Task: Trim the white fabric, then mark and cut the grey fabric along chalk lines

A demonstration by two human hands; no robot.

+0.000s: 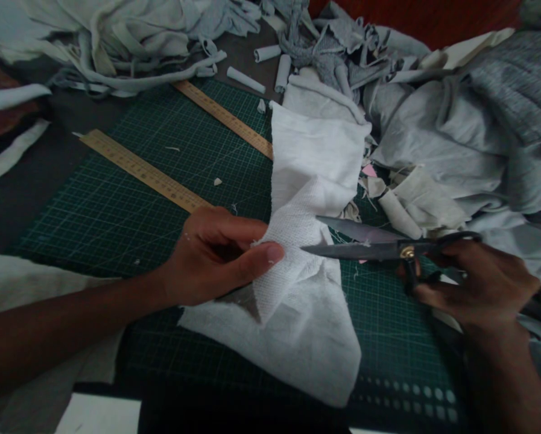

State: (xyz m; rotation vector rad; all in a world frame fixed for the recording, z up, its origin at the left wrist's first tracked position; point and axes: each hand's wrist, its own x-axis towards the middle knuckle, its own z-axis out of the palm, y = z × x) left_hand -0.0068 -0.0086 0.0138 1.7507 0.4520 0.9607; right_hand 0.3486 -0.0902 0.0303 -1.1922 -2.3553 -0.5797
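Note:
My left hand (225, 256) pinches the edge of a white knit fabric piece (315, 154) between thumb and fingers, lifting a fold of it. The piece spreads above and below the hand over a green cutting mat (388, 337). In my right hand (482, 283) is a pair of black scissors (365, 248), my fingers wrapped round the handles. Its blades are parted and point left, with their tips over the folded fabric near my left thumb. Whether the blades touch the cloth I cannot tell.
Two wooden rulers, one nearer (143, 172) and one farther (225, 114), lie on the mat. Heaped grey fabric (442, 132) fills the right side, and pale strips (139, 36) pile at the back left. Small fabric rolls (246, 80) lie behind the mat. Part of another person's hand (3, 114) shows at left.

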